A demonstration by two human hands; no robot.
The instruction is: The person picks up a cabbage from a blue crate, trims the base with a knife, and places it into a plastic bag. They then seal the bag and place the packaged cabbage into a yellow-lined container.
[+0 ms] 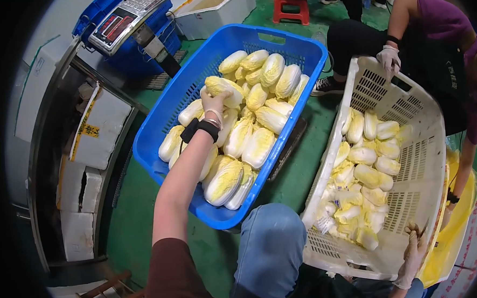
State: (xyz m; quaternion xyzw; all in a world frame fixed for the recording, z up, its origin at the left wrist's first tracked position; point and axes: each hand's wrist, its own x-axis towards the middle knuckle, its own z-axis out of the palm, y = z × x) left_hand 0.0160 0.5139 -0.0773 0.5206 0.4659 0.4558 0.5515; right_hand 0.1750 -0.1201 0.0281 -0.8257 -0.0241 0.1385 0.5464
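My gloved left hand (213, 104) is closed around a napa cabbage (224, 89), at the upper left of the pile in the blue crate (147, 148). Several other pale yellow-and-white napa cabbages (257, 147) fill that crate around it. At the lower right, my gloved right hand (411, 257) is beside the near wall of the white crate (358, 269). Its fingers are bent together, and I cannot make out what is in them. Inside the white crate lie smaller cabbages (362, 154) and loose leaves.
A co-worker's gloved hand (389, 59) rests on the white crate's far rim; their other arm reaches toward a yellow bag (460, 213). A digital scale (126, 20), a foam box (218, 12) and a red stool (290, 8) stand behind. Foam boxes (94, 129) line the left.
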